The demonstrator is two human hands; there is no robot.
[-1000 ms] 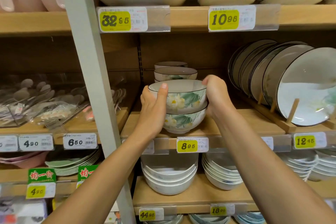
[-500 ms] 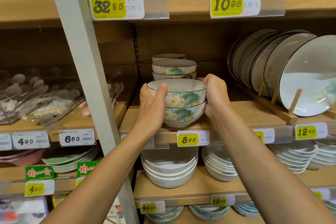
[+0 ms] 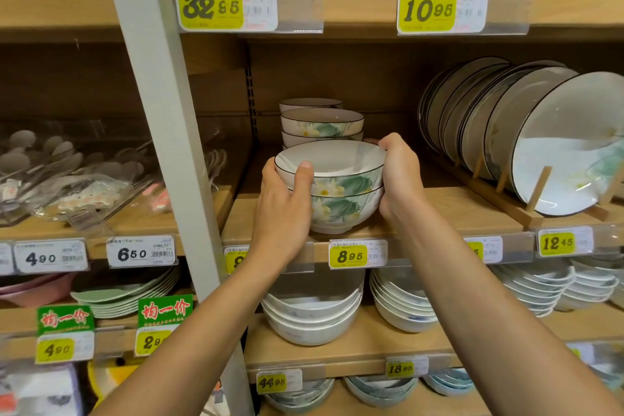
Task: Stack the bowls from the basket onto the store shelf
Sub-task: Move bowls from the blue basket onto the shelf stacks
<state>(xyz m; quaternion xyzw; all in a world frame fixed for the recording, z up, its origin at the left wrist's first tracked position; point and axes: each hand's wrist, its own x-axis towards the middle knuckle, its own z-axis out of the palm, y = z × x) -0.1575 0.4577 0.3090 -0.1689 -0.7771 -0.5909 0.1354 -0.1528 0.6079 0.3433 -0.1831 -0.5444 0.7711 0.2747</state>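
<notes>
Two nested white bowls with green leaves and white flowers stand on the wooden shelf (image 3: 472,209). The upper bowl (image 3: 332,164) sits inside the lower bowl (image 3: 332,213). My left hand (image 3: 285,209) grips their left side, thumb over the upper rim. My right hand (image 3: 400,176) grips the right side, fingers curled over the rim. Behind them stands a stack of matching bowls (image 3: 322,125). No basket is in view.
Dark-rimmed plates (image 3: 540,132) stand in a wooden rack on the right. A grey upright post (image 3: 162,132) rises on the left, with bagged spoons (image 3: 67,176) beyond it. White bowl stacks (image 3: 312,314) fill the shelf below. Large bowls sit on the shelf above.
The two nested bowls have come down onto the shelf, the upper one settling deeper into the lower. Both hands stay on their sides.
</notes>
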